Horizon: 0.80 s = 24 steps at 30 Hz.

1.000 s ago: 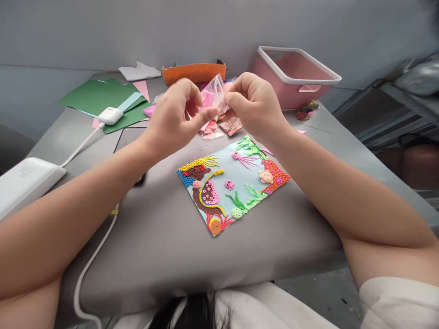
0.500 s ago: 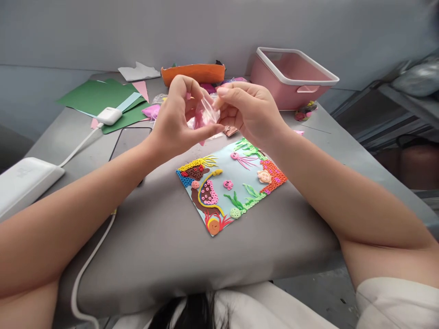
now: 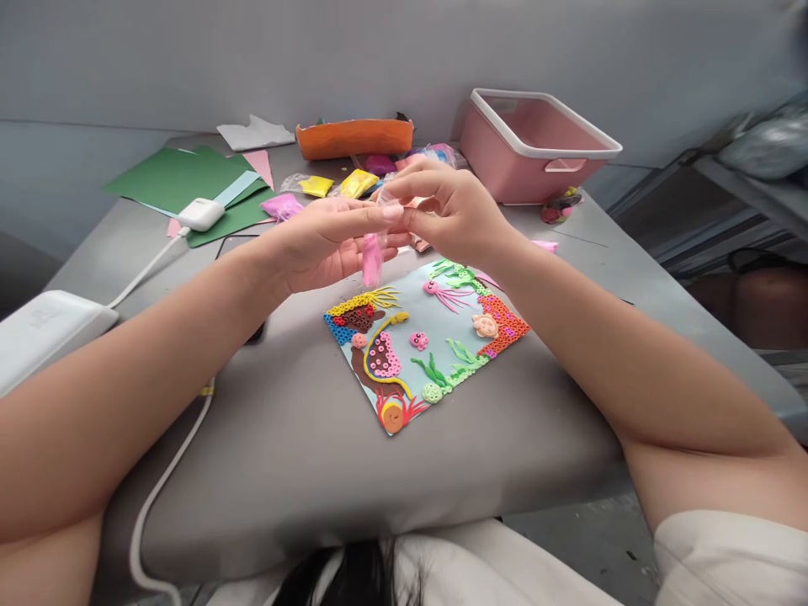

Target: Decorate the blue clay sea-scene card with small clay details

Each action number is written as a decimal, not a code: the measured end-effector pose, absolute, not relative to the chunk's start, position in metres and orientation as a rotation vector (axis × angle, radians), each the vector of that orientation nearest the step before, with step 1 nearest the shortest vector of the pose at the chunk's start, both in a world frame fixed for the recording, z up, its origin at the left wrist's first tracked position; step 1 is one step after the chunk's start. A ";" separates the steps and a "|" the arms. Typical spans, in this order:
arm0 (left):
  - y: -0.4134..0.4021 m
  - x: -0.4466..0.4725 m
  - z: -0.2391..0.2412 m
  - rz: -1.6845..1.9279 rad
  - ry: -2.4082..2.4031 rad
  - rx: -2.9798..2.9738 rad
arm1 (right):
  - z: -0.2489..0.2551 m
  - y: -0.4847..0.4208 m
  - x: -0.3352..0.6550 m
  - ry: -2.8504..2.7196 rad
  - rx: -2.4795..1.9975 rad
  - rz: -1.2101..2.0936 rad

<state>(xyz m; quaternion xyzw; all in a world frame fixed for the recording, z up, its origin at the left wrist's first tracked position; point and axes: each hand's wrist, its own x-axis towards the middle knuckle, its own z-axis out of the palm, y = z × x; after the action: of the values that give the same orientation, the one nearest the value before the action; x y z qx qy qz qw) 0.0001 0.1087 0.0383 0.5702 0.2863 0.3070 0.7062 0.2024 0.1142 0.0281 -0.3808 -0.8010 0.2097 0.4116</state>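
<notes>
Between both hands is a small clear plastic bag of pink modelling clay [image 3: 372,263], its lower end hanging below my left thumb. My left hand [image 3: 325,240] is turned partly palm up, with the thumb pressing the bag against the fingers. At the bag's upper end, the bent fingers of my right hand [image 3: 451,206] pinch the plastic close to the left thumb tip. Under the hands lies a light blue board [image 3: 410,295] with a clay sea scene. It carries a pink octopus [image 3: 418,340], a beige turtle [image 3: 486,326] and green seaweed [image 3: 464,353].
Packets of yellow clay [image 3: 358,183] and purple-pink clay [image 3: 282,206] lie behind the hands. An orange container [image 3: 354,139] and a pink basket [image 3: 536,172] stand at the back. Green sheets [image 3: 161,181], a white charger [image 3: 202,214] and its cable [image 3: 155,497] are left.
My left hand has lowered and turned more palm up. The pink clay now hangs lower in the bag, below the thumb. My right hand has moved slightly down, still at the plastic.
</notes>
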 end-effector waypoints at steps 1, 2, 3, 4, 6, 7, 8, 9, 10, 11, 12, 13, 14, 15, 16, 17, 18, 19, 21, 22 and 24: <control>0.110 -0.001 0.038 0.646 0.629 1.268 | 0.026 0.116 0.204 -2.027 -0.945 0.555; 0.111 -0.002 0.037 0.613 0.620 1.271 | 0.025 0.118 0.205 -2.046 -0.929 0.575; 0.111 -0.003 0.038 0.577 0.610 1.279 | 0.024 0.120 0.207 -2.073 -0.908 0.586; 0.111 -0.004 0.039 0.539 0.603 1.291 | 0.024 0.122 0.209 -2.111 -0.882 0.589; 0.108 -0.006 0.042 0.460 0.605 1.314 | 0.025 0.124 0.214 -2.201 -0.820 0.584; 0.106 -0.007 0.043 0.427 0.614 1.316 | 0.025 0.124 0.215 -2.245 -0.787 0.577; 0.105 -0.007 0.044 0.398 0.622 1.313 | 0.026 0.125 0.217 -2.282 -0.755 0.567; 0.104 -0.008 0.045 0.374 0.625 1.307 | 0.027 0.125 0.218 -2.311 -0.726 0.551; 0.104 -0.008 0.046 0.354 0.626 1.300 | 0.027 0.125 0.218 -2.331 -0.696 0.525; 0.103 -0.009 0.046 0.339 0.623 1.298 | 0.027 0.125 0.218 -2.342 -0.668 0.489; 0.104 -0.009 0.046 0.328 0.616 1.301 | 0.027 0.125 0.218 -2.344 -0.645 0.449; 0.104 -0.009 0.046 0.321 0.605 1.308 | 0.027 0.125 0.217 -2.338 -0.631 0.413; 0.104 -0.009 0.047 0.321 0.589 1.315 | 0.027 0.124 0.215 -2.318 -0.629 0.387; 0.105 -0.009 0.047 0.330 0.574 1.321 | 0.027 0.124 0.214 -2.283 -0.641 0.377; 0.105 -0.009 0.047 0.341 0.561 1.327 | 0.028 0.122 0.213 -2.232 -0.661 0.389; 0.105 -0.009 0.048 0.359 0.556 1.337 | 0.030 0.121 0.211 -2.163 -0.682 0.424; 0.105 -0.009 0.048 0.386 0.569 1.355 | 0.031 0.120 0.211 -2.082 -0.695 0.478; 0.105 -0.008 0.048 0.422 0.601 1.377 | 0.034 0.119 0.210 -2.002 -0.699 0.545; 0.106 -0.008 0.048 0.536 0.695 1.427 | 0.039 0.118 0.211 -1.893 -0.692 0.691; 0.106 -0.008 0.047 0.607 0.745 1.454 | 0.041 0.118 0.211 -1.866 -0.688 0.754; 0.106 -0.008 0.046 0.728 0.816 1.505 | 0.045 0.117 0.213 -1.863 -0.690 0.855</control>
<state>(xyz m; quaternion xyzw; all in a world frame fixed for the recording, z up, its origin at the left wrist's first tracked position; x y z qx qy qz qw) -0.0075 0.1056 0.0459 0.6486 0.3515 0.3137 0.5977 0.2129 0.1170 0.0446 -0.2814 -0.7602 0.3489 0.4703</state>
